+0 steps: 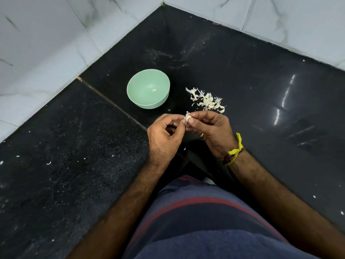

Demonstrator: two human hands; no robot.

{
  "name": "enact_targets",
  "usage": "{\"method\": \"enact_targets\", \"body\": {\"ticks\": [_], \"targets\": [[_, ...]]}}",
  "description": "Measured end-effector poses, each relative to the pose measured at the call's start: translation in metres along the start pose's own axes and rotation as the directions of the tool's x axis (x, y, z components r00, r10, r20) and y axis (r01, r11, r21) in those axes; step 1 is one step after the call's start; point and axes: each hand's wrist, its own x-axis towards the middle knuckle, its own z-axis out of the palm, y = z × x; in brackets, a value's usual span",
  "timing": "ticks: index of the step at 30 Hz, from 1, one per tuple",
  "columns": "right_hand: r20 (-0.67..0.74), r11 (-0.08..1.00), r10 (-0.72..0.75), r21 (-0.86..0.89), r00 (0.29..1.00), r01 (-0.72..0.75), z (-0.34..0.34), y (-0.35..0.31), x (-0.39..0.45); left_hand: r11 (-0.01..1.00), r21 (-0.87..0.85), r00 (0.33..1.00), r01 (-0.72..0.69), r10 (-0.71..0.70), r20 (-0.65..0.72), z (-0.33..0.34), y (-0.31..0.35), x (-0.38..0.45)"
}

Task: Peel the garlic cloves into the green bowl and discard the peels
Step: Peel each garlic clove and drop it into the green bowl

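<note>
A garlic clove (187,117) with loose white skin is pinched between the fingertips of my left hand (165,138) and my right hand (212,130), just above the black counter. The green bowl (143,100) stands upright beyond my left hand, with one small peeled clove (154,90) on its bottom. A pile of garlic cloves and papery peels (206,100) lies on the counter right of the bowl, just beyond my right hand.
The black stone counter (74,165) fills an inner corner between white marble-tiled walls (46,53). Small white peel flecks (49,163) are scattered on the counter at left and far right. A yellow thread is tied on my right wrist.
</note>
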Motion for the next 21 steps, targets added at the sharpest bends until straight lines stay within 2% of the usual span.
{"method": "enact_targets", "body": {"ticks": [9, 17, 21], "targets": [[0.003, 0.997, -0.055, -0.053, 0.998, 0.055, 0.0036, 0.0002, -0.0043, 0.988, 0.092, 0.992, -0.122, 0.120, 0.027, -0.0018, -0.0064, -0.0010], [-0.019, 0.985, -0.094, -0.148, 0.995, 0.090, 0.0035, 0.0029, -0.0062, 0.977, 0.137, 0.986, -0.166, 0.163, 0.035, 0.0010, -0.0038, -0.0037], [-0.002, 0.984, -0.089, -0.156, 0.996, 0.088, 0.0015, 0.0021, -0.0069, 0.982, 0.126, 0.990, -0.142, 0.140, 0.026, 0.0009, -0.0030, -0.0037]]}}
